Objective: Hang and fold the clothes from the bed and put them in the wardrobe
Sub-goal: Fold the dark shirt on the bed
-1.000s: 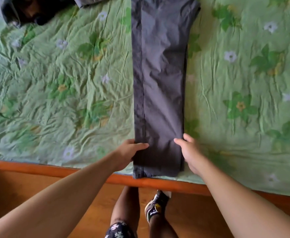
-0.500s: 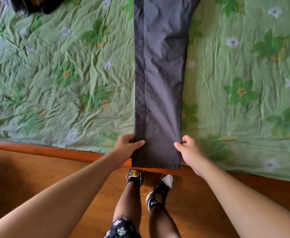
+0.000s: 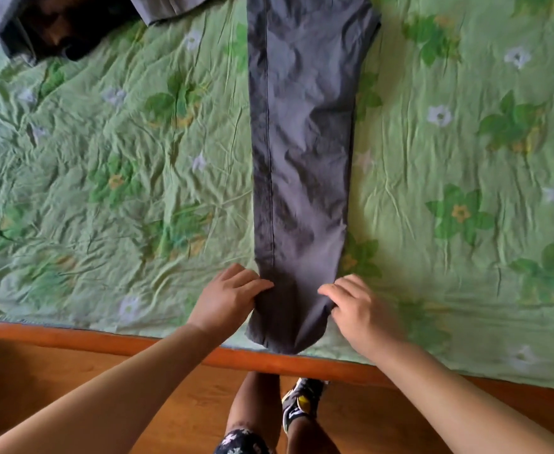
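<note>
Long grey cloth trousers, folded leg on leg, lie with hems just beside the orange wooden bed rail. The left hand and right hand each pinch a side edge there. Probably light and limp; grip both hem corners.

With both bare forearms stretched forward, our left hand pinches the left edge of the long dark grey cloth trousers near their hem, and our right hand grips the right edge.
</note>
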Motion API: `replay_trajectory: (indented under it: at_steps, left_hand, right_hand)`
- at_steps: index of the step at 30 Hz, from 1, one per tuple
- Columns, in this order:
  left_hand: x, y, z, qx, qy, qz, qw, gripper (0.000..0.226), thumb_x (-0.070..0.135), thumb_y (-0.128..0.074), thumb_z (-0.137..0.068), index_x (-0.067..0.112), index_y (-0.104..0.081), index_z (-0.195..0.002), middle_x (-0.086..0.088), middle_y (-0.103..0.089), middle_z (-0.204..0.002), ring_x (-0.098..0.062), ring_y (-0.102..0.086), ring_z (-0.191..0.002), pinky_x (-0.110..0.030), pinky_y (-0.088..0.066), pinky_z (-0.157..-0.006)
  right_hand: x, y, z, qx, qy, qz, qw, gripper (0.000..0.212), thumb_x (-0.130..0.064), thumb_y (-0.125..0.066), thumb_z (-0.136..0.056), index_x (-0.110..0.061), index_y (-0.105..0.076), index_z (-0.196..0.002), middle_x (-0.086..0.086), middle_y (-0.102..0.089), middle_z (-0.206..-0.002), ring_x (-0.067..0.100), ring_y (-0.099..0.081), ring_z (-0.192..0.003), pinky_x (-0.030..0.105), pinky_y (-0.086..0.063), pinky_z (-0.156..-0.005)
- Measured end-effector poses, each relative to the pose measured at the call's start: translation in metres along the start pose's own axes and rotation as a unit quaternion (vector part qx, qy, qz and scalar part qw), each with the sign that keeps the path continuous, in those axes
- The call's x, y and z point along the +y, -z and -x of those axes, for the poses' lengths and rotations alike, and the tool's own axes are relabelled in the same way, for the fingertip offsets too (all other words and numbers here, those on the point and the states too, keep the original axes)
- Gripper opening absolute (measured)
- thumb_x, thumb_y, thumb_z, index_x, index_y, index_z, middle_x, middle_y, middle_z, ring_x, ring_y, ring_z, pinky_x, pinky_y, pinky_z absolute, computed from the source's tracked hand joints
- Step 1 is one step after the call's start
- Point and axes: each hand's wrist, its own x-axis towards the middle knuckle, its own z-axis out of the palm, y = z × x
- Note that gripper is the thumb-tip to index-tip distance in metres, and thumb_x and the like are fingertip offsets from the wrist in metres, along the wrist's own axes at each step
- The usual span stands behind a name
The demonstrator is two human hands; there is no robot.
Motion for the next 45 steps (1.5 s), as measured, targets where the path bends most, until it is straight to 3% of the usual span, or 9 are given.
replay_trajectory:
  at_steps: [5, 11, 15, 19, 23, 29, 33, 41, 45]
  left_hand:
    - [-0.026, 0.054, -0.1, 0.041, 0.081, 0.241, 0.966, 0.013, 0.019, -0.059, -0.083, 0.025, -0.068, -0.091, 0.01, -0.06, -0.093, -0.01, -0.058, -0.086, -0.023, -0.046, -0.079]
    - [-0.088, 0.092, -0.255, -0.081, 0.389, 0.606, 0.689, 0.024, 0.034, -0.058, -0.1, 0.014, -0.067, -0.111, -0.002, -0.07, -0.094, -0.016, -0.068, -0.084, -0.029, -0.057, -0.073]
    - [-0.088, 0.049, -0.233, -0.151, 0.429, 0.624, 0.635, 0.034, 0.016, -0.061, -0.096, -0.003, -0.063, -0.124, -0.017, -0.071, -0.119, -0.028, -0.07, -0.106, -0.038, -0.059, -0.089]
    - [-0.076, 0.02, -0.195, -0.085, 0.429, 0.541, 0.719, 0.018, 0.01, -0.064, -0.095, 0.005, -0.069, -0.112, -0.01, -0.075, -0.106, -0.026, -0.071, -0.102, -0.034, -0.057, -0.083]
    - [-0.066, 0.021, -0.174, -0.014, 0.351, 0.399, 0.847, 0.017, 0.029, -0.065, -0.094, 0.012, -0.068, -0.097, -0.005, -0.074, -0.086, -0.013, -0.067, -0.077, -0.034, -0.054, -0.068]
    - [-0.045, 0.034, -0.153, 0.075, 0.314, 0.39, 0.862, 0.029, 0.034, -0.061, -0.089, 0.005, -0.067, -0.091, 0.0, -0.066, -0.079, -0.013, -0.059, -0.074, -0.045, -0.052, -0.069]
    - [-0.026, 0.039, -0.139, 0.094, 0.307, 0.411, 0.853, 0.014, 0.017, -0.06, -0.097, 0.017, -0.064, -0.084, 0.016, -0.062, -0.07, -0.001, -0.054, -0.068, -0.022, -0.044, -0.064]
    - [0.027, 0.005, -0.074, -0.052, 0.409, 0.493, 0.766, 0.021, -0.002, -0.056, -0.096, 0.009, -0.066, -0.111, -0.015, -0.071, -0.097, -0.021, -0.066, -0.084, -0.035, -0.054, -0.074]
    - [0.047, -0.022, -0.024, -0.143, 0.511, 0.48, 0.699, 0.036, -0.012, -0.053, -0.093, 0.019, -0.067, -0.105, -0.007, -0.07, -0.091, -0.027, -0.066, -0.084, -0.056, -0.055, -0.084]
  right_hand:
    - [0.028, 0.042, -0.106, 0.033, -0.112, -0.209, 0.971, 0.018, -0.024, -0.053, -0.08, -0.023, -0.07, -0.082, 0.008, -0.065, -0.098, 0.024, -0.062, -0.096, 0.039, -0.049, -0.086]
    - [0.085, 0.083, -0.259, -0.045, -0.399, -0.596, 0.696, 0.035, -0.043, -0.063, -0.093, -0.012, -0.072, -0.108, 0.002, -0.078, -0.094, 0.014, -0.075, -0.081, 0.024, -0.058, -0.064]
    - [0.112, 0.034, -0.237, -0.114, -0.462, -0.558, 0.679, 0.094, -0.039, -0.09, -0.061, -0.005, -0.054, -0.141, 0.014, -0.07, -0.125, 0.025, -0.068, -0.115, 0.048, -0.049, -0.106]
    - [0.113, 0.001, -0.2, -0.045, -0.478, -0.503, 0.719, 0.064, -0.03, -0.087, -0.071, -0.012, -0.064, -0.128, 0.008, -0.071, -0.124, 0.027, -0.065, -0.119, 0.05, -0.04, -0.113]
    - [0.095, 0.007, -0.195, 0.02, -0.376, -0.401, 0.835, 0.021, -0.031, -0.067, -0.087, -0.012, -0.072, -0.095, 0.01, -0.075, -0.099, 0.02, -0.066, -0.092, 0.044, -0.052, -0.092]
    - [0.073, 0.019, -0.179, 0.007, -0.328, -0.378, 0.866, 0.03, -0.04, -0.063, -0.08, -0.015, -0.073, -0.095, 0.011, -0.076, -0.102, 0.023, -0.068, -0.091, 0.052, -0.052, -0.093]
    - [0.06, 0.036, -0.163, 0.027, -0.316, -0.433, 0.844, 0.025, -0.039, -0.067, -0.079, -0.02, -0.076, -0.093, 0.005, -0.078, -0.101, 0.027, -0.072, -0.1, 0.042, -0.056, -0.093]
    - [0.047, 0.03, -0.066, -0.083, -0.479, -0.506, 0.713, 0.017, -0.005, -0.061, -0.096, -0.017, -0.066, -0.107, -0.003, -0.073, -0.108, 0.018, -0.066, -0.099, 0.041, -0.043, -0.098]
    - [0.044, 0.019, -0.018, -0.17, -0.563, -0.508, 0.629, 0.074, -0.027, -0.066, -0.097, -0.024, -0.025, -0.158, 0.003, -0.034, -0.161, 0.03, -0.029, -0.148, 0.056, -0.025, -0.116]
